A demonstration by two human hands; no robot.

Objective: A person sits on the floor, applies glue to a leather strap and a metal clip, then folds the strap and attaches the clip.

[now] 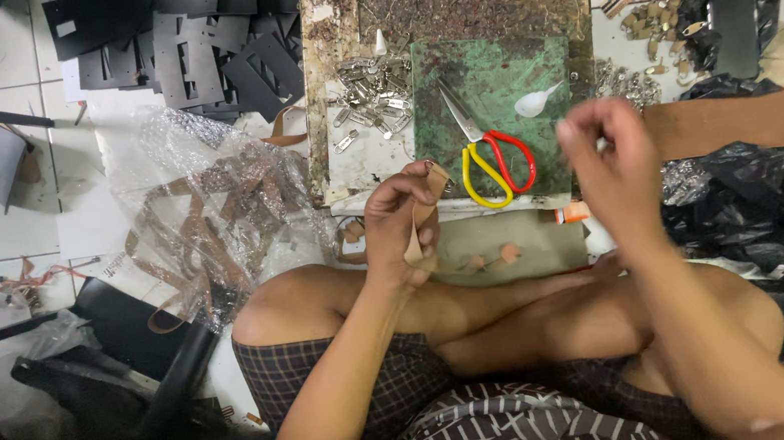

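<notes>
Sitting cross-legged on a tiled floor, knees nearest the camera. Left hand clenched around a tan leather strip, held above the left knee; strip's long axis near upright, upper end folded over at the fingertips, lower end hanging past the palm. Right hand raised at like height, blurred, fingers curled with thumb and forefinger drawn together; whether anything is pinched there, cannot tell. Strip lying to the left of the right hand, apart from it, so left hand the nearer by far. Beyond the hands, a worn board with a green cutting mat: scissors with one red and one yellow loop at the mat's near edge, blades pointing away; a white spoon toward its right edge; metal clips heaped at the board's left edge. Farther still, black cut pieces past the board's far left corner.
</notes>
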